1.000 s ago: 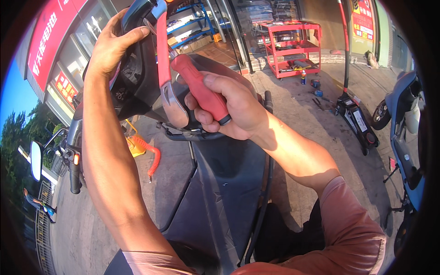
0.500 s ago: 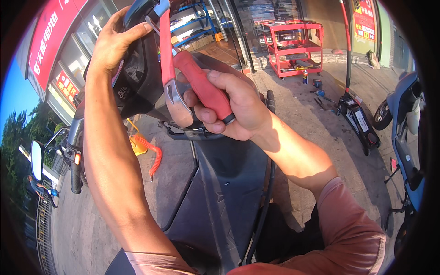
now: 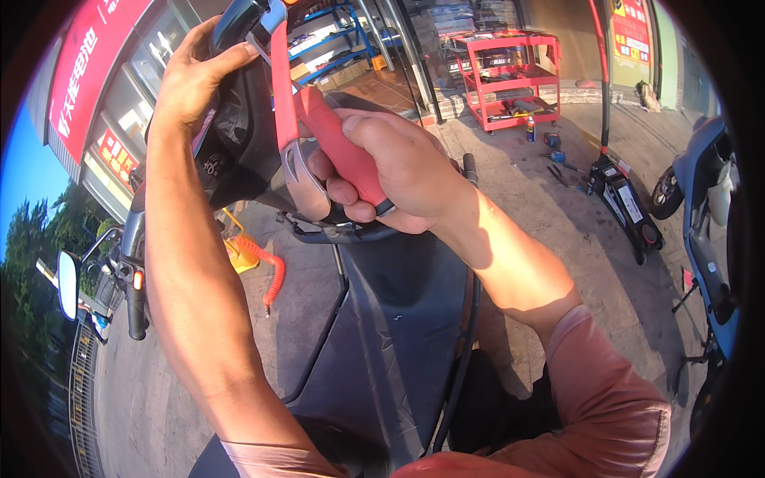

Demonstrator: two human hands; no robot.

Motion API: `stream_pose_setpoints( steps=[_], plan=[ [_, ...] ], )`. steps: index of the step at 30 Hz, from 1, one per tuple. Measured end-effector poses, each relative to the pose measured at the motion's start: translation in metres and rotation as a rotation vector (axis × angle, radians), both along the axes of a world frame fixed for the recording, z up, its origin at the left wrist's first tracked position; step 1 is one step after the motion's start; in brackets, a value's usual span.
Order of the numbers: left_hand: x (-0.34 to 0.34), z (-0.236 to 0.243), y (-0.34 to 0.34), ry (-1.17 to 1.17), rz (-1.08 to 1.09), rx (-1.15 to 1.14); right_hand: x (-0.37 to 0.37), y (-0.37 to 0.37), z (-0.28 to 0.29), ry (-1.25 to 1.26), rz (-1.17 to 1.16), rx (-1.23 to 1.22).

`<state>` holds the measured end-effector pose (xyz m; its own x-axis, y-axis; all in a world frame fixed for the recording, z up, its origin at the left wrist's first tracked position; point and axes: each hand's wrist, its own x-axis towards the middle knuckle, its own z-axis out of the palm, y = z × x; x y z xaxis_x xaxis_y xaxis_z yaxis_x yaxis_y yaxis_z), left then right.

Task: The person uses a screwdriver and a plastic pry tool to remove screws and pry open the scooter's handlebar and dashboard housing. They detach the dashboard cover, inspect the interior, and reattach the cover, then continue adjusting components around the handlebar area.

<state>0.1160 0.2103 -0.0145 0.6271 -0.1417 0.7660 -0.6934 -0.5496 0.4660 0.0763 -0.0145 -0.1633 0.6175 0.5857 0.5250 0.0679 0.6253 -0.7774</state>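
Observation:
A red-handled hand tool is in my right hand (image 3: pixel 402 163). Its thick red grip (image 3: pixel 339 139) has a dark end, and my fingers wrap round it. Beside the grip runs a slimmer red arm (image 3: pixel 283 84) with a slotted, tan-and-silver metal piece (image 3: pixel 307 187) at its lower end. The tool's kind is unclear, and its upper end runs toward a blue piece at the picture's top. My left hand (image 3: pixel 195 76) grips the dark front part (image 3: pixel 239 22) of a black scooter. Its thumb lies by a thin metal piece, and the other fingers are mostly hidden behind.
The scooter's dark floor and seat area (image 3: pixel 390 319) lies beneath my arms. An orange coiled hose (image 3: pixel 276 279) rests on the paving at left. Farther right are a red tool cart (image 3: pixel 518 80), a floor jack (image 3: pixel 625 203), loose tools and a blue scooter (image 3: pixel 705 255).
My right hand has shifted slightly left, bringing the thick grip a little closer to the slim red arm. My left hand stays at the scooter's front.

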Motion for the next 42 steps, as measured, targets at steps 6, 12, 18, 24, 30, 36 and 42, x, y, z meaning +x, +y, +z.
stream_pose_setpoints(
  steps=[6, 12, 18, 24, 30, 36, 42],
  plan=[
    [-0.008, 0.003, -0.002, 0.063, 0.009, -0.037, 0.003, -0.001, 0.002, 0.044, -0.005, -0.009],
    [-0.007, 0.008, 0.003, 0.05, 0.009, 0.028, 0.008, -0.004, 0.0, 0.009, 0.004, -0.018],
    [-0.005, 0.011, 0.01, 0.074, 0.02, 0.042, 0.022, -0.008, -0.002, 0.095, 0.251, 0.029],
    [-0.005, 0.011, 0.008, 0.05, 0.039, 0.05, 0.02, -0.008, -0.003, 0.061, 0.18, 0.009],
    [-0.008, 0.01, 0.005, 0.027, 0.066, 0.081, 0.014, -0.001, -0.005, -0.086, -0.01, -0.025],
    [-0.005, 0.01, 0.01, 0.032, 0.066, 0.075, 0.02, -0.007, -0.005, 0.05, 0.113, -0.019],
    [0.005, 0.012, 0.023, 0.076, 0.044, 0.117, 0.027, -0.01, -0.003, -0.044, -0.154, -0.125]
  ],
)
